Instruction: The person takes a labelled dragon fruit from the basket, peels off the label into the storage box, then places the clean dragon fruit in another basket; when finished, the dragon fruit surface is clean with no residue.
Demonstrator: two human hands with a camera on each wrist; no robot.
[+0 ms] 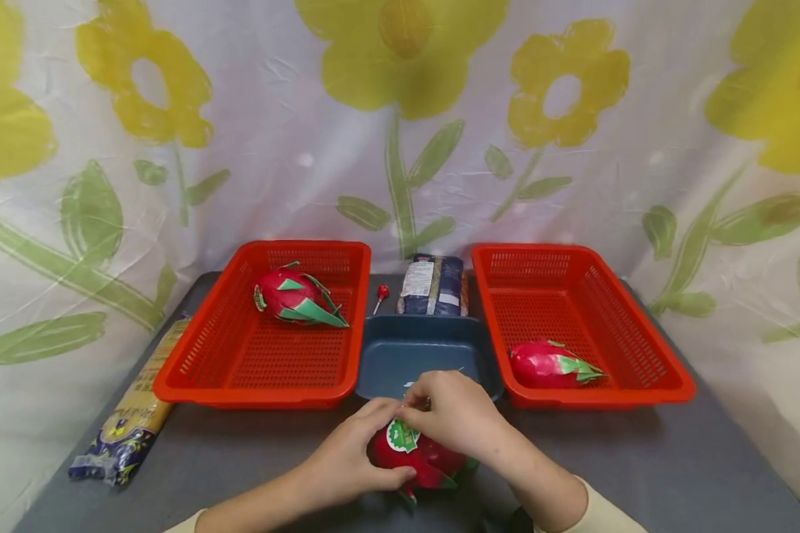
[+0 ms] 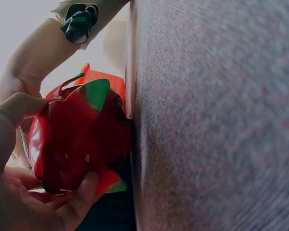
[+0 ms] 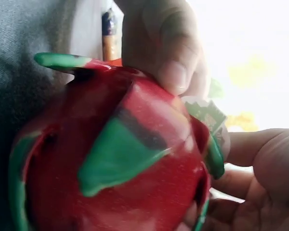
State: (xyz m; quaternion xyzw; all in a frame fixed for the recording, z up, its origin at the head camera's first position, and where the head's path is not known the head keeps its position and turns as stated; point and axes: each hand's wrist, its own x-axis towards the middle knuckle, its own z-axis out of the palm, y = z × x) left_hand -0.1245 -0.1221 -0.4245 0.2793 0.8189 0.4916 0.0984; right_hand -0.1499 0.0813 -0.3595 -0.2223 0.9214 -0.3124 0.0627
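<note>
A red dragon fruit with green-tipped scales rests at the front middle of the table. My left hand grips it from the left; in the left wrist view its thumb and fingers spread round the glossy red skin. A round green-and-white sticker is on the fruit's upper side, and it shows at the fruit's edge in the right wrist view. Over the fruit's top, my right hand has bent fingers, with thumb and forefinger pinching at the sticker's upper edge. Its other fingertips are partly hidden.
Just beyond the hands stands a dark blue tray. Red baskets flank it, the left basket and right basket each bearing a dragon fruit. Behind are a lollipop and a dark packet. A pasta bag lies far left.
</note>
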